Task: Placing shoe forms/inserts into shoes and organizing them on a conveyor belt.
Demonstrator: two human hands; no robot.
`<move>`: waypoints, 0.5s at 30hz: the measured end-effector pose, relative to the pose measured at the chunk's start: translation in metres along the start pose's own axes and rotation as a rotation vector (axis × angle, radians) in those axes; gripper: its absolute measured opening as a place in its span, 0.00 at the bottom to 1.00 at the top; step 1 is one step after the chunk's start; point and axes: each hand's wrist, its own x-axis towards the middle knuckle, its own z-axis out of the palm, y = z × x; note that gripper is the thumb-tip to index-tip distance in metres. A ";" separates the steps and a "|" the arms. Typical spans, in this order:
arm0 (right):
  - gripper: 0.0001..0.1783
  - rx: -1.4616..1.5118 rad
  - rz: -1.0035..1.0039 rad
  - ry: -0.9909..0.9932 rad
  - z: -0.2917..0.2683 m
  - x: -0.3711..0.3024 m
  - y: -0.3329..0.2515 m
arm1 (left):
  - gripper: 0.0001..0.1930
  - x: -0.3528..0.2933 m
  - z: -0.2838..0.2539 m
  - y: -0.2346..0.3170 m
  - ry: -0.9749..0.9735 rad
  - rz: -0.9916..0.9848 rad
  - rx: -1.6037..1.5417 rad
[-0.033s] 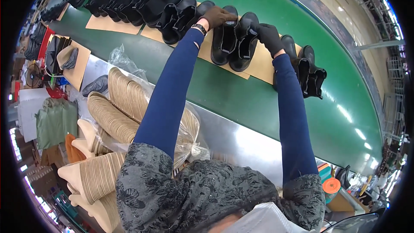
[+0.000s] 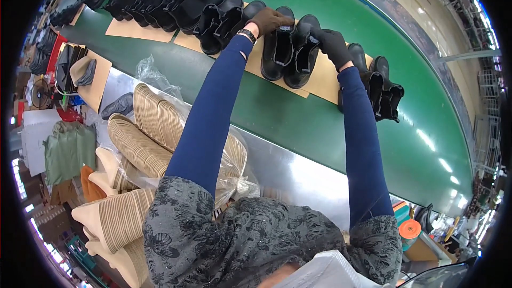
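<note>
A pair of black shoes stands in front of me, toes pointing away, on a tan board [image 2: 322, 77] on the green table. My left hand [image 2: 270, 21], in a dark glove, is closed at the upper side of the left black shoe [image 2: 273, 70], with its fingers by the tongue. On the outer side of the right black shoe [image 2: 297, 78], my dark-gloved right hand [image 2: 334, 48] grips near the opening. Its fingertips are partly hidden against the black upper. The two shoes sit side by side, almost touching.
More black shoes [image 2: 200, 2] line the table to the left, and another pair [image 2: 386, 88] stands at the right. Nearer me, stacks of beige insoles [image 2: 140, 146] lie in clear plastic on a metal surface [image 2: 277, 165]. An orange-lidded container [image 2: 409, 229] is at lower right.
</note>
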 end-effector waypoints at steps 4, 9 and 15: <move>0.13 -0.134 -0.154 -0.033 0.010 0.009 0.012 | 0.18 0.002 -0.008 -0.013 0.023 0.043 -0.083; 0.20 -0.415 -0.747 0.141 0.014 0.011 0.014 | 0.21 0.004 -0.008 -0.019 0.054 0.060 -0.026; 0.20 -0.136 -0.234 -0.011 0.008 0.006 0.013 | 0.17 0.004 -0.004 -0.013 0.031 0.027 0.029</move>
